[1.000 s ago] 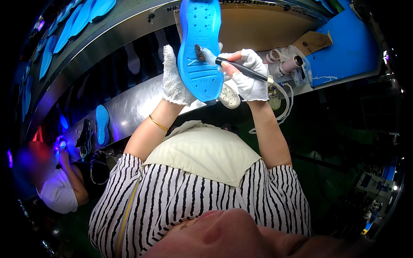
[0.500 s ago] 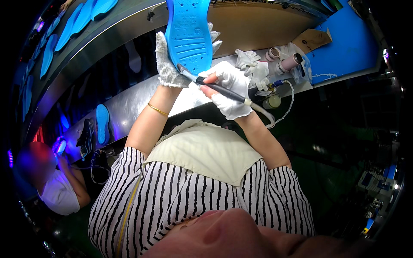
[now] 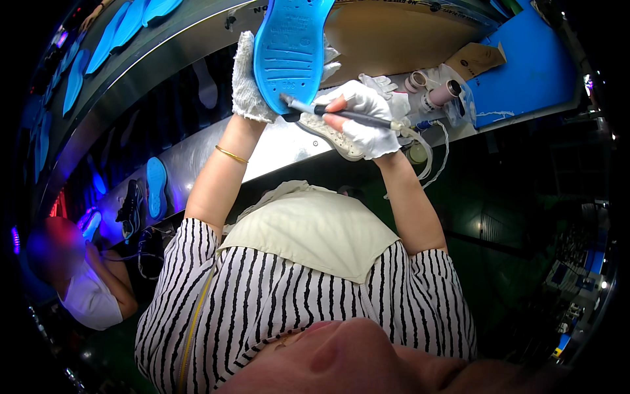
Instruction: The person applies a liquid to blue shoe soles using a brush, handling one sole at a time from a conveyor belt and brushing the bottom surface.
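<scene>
A blue shoe sole is gripped by its edges in my left hand, which wears a white knit glove. The glove's fingertips show at the sole's far right edge. My right hand, in a white glove with thumb and finger bare, closes round the dark handle of a brush. The bristles lie at the sole's near rounded end; I cannot tell whether they press on it. From the handle's rear runs a pale tube. Partly under my right hand, a pale perforated sole-shaped piece shows over the bench.
Several blue soles lie on the dark curved line at upper left. Another blue sole and a dark shoe rest on the bench near a seated person. Right stand a pink bottle, spare gloves and a blue board.
My right hand and the brush have shifted right and slightly up, the bristles moving along the sole's near end. The sole has tilted a little. The pale perforated piece has come into view.
</scene>
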### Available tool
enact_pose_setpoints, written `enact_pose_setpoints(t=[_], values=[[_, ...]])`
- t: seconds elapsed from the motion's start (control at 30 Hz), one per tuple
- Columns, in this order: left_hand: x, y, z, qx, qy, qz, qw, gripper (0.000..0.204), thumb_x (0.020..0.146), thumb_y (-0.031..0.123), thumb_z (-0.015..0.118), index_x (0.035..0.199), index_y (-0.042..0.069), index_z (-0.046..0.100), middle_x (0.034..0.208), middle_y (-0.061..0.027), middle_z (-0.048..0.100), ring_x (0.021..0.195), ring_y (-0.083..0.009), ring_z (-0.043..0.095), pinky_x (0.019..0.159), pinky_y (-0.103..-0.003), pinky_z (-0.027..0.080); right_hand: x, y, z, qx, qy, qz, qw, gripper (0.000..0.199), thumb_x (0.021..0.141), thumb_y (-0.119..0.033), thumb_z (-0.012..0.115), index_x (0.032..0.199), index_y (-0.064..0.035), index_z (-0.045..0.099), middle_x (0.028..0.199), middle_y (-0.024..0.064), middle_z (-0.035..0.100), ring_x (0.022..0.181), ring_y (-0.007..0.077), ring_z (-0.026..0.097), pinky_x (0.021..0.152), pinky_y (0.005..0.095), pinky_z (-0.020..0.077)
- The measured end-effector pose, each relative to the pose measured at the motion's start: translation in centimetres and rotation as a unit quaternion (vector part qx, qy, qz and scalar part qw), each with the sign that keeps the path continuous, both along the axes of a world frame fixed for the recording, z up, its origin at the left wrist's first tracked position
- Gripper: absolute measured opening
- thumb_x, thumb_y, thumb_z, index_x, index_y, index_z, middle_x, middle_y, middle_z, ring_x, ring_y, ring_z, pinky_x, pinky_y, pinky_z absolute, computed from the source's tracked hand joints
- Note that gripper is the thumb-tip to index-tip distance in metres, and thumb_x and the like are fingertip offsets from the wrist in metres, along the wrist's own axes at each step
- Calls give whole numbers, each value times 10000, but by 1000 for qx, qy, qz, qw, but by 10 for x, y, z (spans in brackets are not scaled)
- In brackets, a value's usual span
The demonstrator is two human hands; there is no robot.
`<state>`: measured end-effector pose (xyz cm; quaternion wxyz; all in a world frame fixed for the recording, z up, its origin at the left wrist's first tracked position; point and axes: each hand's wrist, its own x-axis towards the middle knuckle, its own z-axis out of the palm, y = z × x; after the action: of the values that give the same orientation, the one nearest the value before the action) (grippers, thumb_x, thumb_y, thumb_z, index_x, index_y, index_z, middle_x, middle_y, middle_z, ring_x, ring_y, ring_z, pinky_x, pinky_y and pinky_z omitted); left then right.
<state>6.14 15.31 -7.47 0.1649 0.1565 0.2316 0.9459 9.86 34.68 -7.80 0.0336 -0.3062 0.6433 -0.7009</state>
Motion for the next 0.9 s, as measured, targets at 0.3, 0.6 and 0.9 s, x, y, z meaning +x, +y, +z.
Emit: enact_pose_setpoints(t=[0.3, 0.6, 0.9], values=[[-11, -11, 3, -64, 9, -16, 998, 925, 771, 740, 406, 1416, 86, 298, 1379, -217, 395, 1214, -396, 458, 986, -501, 418, 6, 8, -2, -58, -6, 36, 998, 196, 722, 88, 686, 849, -38, 603, 883, 78, 631, 812, 119, 603, 722, 240, 483], [-21, -8, 6, -343, -86, 125, 927, 696, 782, 598, 600, 1146, 7, 551, 953, -187, 637, 792, -262, 675, 643, -341, 590, -16, -6, 16, 106, 104, 61, 987, 152, 711, 53, 685, 827, -35, 642, 928, 93, 649, 836, 165, 618, 763, 279, 497], [-17, -7, 6, -482, -90, -11, 871, 667, 798, 596, 577, 1226, 85, 558, 1121, -157, 613, 939, -233, 634, 739, -326, 549, -38, 12, 35, 176, -74, 150, 970, 153, 649, 99, 675, 758, -4, 647, 846, 92, 674, 814, 165, 632, 762, 273, 519]])
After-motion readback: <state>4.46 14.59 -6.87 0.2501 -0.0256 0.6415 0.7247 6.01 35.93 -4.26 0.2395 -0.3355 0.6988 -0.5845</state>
